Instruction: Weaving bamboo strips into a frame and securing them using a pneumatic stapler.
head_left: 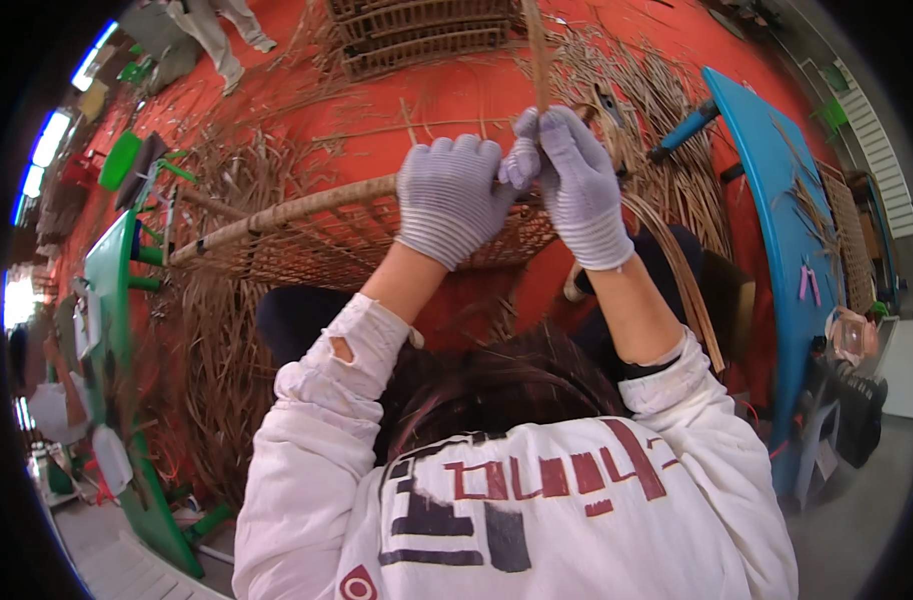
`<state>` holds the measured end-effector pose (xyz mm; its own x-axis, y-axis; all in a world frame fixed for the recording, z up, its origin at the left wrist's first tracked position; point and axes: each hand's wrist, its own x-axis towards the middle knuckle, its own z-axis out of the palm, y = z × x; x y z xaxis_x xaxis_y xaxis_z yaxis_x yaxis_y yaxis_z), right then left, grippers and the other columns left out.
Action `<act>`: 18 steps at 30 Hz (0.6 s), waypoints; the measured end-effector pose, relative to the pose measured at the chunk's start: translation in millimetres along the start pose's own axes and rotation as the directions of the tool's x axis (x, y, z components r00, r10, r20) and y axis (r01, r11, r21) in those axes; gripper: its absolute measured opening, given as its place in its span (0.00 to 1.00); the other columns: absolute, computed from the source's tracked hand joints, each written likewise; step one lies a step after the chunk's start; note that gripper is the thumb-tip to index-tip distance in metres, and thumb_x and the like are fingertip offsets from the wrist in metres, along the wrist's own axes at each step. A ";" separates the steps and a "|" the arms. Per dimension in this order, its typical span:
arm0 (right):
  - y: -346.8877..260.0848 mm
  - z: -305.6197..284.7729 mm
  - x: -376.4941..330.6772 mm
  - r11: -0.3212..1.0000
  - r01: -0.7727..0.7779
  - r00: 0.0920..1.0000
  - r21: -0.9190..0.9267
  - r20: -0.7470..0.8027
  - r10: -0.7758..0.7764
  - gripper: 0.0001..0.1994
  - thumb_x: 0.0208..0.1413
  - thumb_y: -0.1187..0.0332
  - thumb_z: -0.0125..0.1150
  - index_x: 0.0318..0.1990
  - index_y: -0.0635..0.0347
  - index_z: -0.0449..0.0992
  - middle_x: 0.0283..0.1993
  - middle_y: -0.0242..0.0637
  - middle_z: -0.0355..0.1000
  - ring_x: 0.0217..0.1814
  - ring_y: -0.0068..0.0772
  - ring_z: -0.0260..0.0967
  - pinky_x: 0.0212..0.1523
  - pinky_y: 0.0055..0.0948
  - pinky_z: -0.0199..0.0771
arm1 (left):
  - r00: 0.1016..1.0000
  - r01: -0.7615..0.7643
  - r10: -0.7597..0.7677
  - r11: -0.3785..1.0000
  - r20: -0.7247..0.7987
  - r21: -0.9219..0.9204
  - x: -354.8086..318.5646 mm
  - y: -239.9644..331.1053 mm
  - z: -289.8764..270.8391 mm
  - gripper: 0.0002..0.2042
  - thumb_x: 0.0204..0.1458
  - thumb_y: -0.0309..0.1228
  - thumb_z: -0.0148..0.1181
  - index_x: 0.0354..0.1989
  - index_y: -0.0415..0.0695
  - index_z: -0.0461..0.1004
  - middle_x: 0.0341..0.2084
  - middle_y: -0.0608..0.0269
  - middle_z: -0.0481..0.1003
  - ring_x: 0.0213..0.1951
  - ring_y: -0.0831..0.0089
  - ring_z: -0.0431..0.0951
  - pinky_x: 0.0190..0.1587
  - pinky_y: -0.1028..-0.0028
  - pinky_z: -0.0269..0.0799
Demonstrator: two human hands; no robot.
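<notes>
We have the woven panel [316, 246] reaching from 10 o'clock to 12, its open mesh edged by a thick bound rim [306, 208]. It looks light for its spread and fairly stiff, so the rim is the sound place to hold — the thin mesh would probably bend or crack under a hard squeeze. Our gloved left hand [448, 195], at 12 o'clock, curls firmly over that rim. Our gloved right hand [576, 175], near 1 o'clock, pinches a fibre strip [538, 50] that rises toward 12. We judge it dry, springy and liable to split if kinked.
</notes>
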<state>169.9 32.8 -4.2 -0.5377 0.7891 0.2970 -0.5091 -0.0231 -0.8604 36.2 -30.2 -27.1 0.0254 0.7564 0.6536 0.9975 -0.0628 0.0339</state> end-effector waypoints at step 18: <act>-20.6 34.0 5.7 0.958 -0.162 0.971 0.237 -0.137 0.198 0.12 0.69 0.65 0.50 0.37 0.65 0.74 0.17 0.20 0.50 0.17 0.15 0.43 0.21 0.21 0.47 | 0.999 -0.034 0.033 0.998 0.031 0.044 -8.7 2.7 -2.0 0.18 0.42 0.49 0.67 0.29 0.49 0.72 0.24 0.65 0.71 0.29 0.66 0.74 0.33 0.65 0.66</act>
<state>154.4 17.0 29.4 -0.5310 0.8452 0.0610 -0.5598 -0.2958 -0.7740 38.5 -38.3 -31.2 0.0600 0.7739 0.6304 0.9980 -0.0600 -0.0214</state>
